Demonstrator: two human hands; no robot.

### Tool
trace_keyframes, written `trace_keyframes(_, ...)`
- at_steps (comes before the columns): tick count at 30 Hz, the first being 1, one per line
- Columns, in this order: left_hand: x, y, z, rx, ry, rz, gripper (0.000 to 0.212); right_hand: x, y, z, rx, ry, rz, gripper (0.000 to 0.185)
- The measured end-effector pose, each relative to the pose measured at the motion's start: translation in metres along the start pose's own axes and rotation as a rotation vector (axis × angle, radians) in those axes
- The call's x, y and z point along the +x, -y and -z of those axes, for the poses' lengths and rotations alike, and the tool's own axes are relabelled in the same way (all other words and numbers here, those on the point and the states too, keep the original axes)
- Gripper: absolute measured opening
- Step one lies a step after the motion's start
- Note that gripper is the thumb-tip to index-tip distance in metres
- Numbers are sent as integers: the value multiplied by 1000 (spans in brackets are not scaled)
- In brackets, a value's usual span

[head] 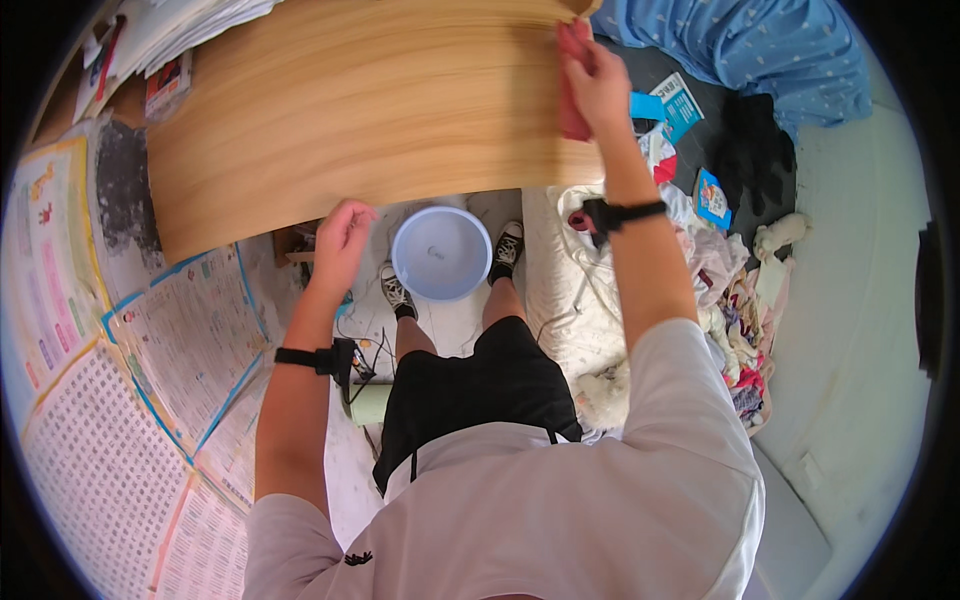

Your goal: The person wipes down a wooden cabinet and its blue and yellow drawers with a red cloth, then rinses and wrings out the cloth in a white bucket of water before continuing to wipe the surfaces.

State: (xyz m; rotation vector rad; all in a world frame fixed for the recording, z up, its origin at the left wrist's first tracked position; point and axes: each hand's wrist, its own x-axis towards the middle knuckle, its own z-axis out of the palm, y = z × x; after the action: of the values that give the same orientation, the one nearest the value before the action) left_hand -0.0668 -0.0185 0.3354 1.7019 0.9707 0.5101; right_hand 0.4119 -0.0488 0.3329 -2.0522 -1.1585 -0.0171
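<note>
My right hand (600, 82) presses a folded red cloth (574, 105) against the right end of the wooden tabletop (352, 112). The hand is slightly blurred, and the fingers lie over the cloth's upper part. At the front edge of the tabletop is my left hand (343, 238), its fingers loosely curled and holding nothing visible; whether it touches the edge I cannot tell. A pale blue plastic basin (442, 253) stands on the floor between my shoes, below the front edge. It seems to hold some clear water.
Stacked papers (180, 30) and a small box (168, 86) lie at the tabletop's upper left. A bed with a cream cover (562, 300) and heaped clothes (739, 330) is on the right. Posters (195, 337) cover the left wall. Cables (375, 341) lie near my left foot.
</note>
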Motion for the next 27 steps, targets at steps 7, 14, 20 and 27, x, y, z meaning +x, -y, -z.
trace_keyframes(7, -45, 37, -7, -109, 69, 132, 5, -88, 203, -168, -45, 217, 215, 34)
trace_keyframes(14, -31, 29, 10, -63, 2, 179, 7, -109, 211, -141, 24, 326, 466, 35)
trace_keyframes(20, -28, 46, 44, -155, -114, 172, 17, -42, 48, -51, -211, 20, 390, 62)
trace_keyframes(27, -52, 60, 76, -48, -99, 183, 19, -101, 48, -73, -174, 50, 196, 65)
